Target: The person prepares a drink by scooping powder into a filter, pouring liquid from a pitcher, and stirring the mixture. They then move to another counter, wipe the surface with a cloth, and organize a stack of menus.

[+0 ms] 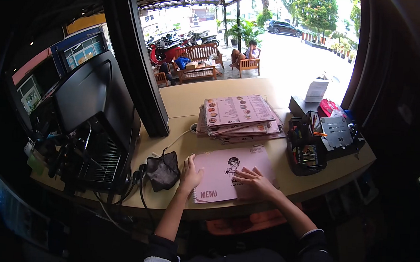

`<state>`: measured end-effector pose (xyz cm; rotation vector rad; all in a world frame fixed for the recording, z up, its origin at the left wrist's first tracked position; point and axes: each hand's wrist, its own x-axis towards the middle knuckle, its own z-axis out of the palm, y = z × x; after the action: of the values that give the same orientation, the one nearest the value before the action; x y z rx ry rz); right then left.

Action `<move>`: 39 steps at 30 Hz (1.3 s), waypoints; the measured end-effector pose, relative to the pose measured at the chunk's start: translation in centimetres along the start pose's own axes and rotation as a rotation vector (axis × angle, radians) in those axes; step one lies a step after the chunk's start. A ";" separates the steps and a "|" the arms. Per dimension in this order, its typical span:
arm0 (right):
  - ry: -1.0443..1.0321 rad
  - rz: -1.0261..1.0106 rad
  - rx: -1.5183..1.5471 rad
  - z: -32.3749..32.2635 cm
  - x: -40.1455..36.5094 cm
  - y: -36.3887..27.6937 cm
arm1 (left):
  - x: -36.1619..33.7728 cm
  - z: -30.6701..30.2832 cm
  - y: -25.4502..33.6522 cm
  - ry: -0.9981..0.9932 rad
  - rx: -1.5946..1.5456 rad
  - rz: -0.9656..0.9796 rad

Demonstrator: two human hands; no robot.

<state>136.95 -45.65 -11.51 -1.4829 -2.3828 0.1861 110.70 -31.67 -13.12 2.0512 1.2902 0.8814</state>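
Note:
A pink spiral-bound menu (216, 171) lies shut on the counter in front of me, its cover printed with a dark portrait and the word MENU. My left hand (190, 176) rests at its spiral-bound left edge, fingers pointing forward and thumb apart over the cover. My right hand (256, 182) lies flat on the right half of the cover, fingers stretched out and partly covering the printed name. Just beyond is a stack of similar menus (239, 114), loosely piled, the top one showing food pictures and text.
A black monitor (91, 91) stands at the left, beside a dark post (138, 56). Cables and a dark mesh-like pouch (163, 171) lie near my left hand. On the right are a black organizer (306, 152) with pens and a metal plate (336, 132). Outside, a person sits on a wooden chair (249, 64).

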 end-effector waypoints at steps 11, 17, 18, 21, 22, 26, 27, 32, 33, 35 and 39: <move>0.327 0.072 0.036 -4.8 11.9 2.8 | -1.4 1.6 1.9 0.258 0.408 0.216; 0.286 0.240 -0.267 -5.2 19.0 7.6 | -1.3 1.6 1.7 0.311 0.326 0.283; 0.143 0.293 -0.239 -4.9 19.4 8.1 | -1.3 1.5 1.7 0.305 0.301 0.269; 0.235 0.123 -0.346 -4.0 19.9 8.7 | -1.1 1.3 1.7 0.319 0.288 0.272; 0.308 -0.016 -0.414 -3.9 19.7 8.7 | -1.1 1.4 1.7 0.306 0.264 0.269; 0.346 -0.029 -0.499 -4.0 18.8 8.7 | -1.1 1.6 1.3 0.323 0.253 0.287; 0.349 -0.029 -0.501 -4.3 19.0 8.7 | -1.1 1.6 1.2 0.316 0.231 0.283; 0.046 -0.123 -0.807 -4.8 20.4 9.2 | -1.2 1.4 1.4 0.298 0.196 0.272; 0.046 -0.124 -0.812 -5.2 20.6 8.7 | -1.2 1.5 1.4 0.297 0.188 0.275; -0.021 -0.100 -0.768 -5.9 21.0 7.5 | -1.2 1.4 1.2 0.300 0.180 0.273; 0.272 -0.233 -0.882 -4.6 21.4 9.7 | -1.1 1.6 0.8 0.310 0.172 0.265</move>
<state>138.11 -22.51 -5.55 -1.3665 -2.4718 -1.1731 112.03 -33.19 -13.80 2.3264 1.3069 1.2898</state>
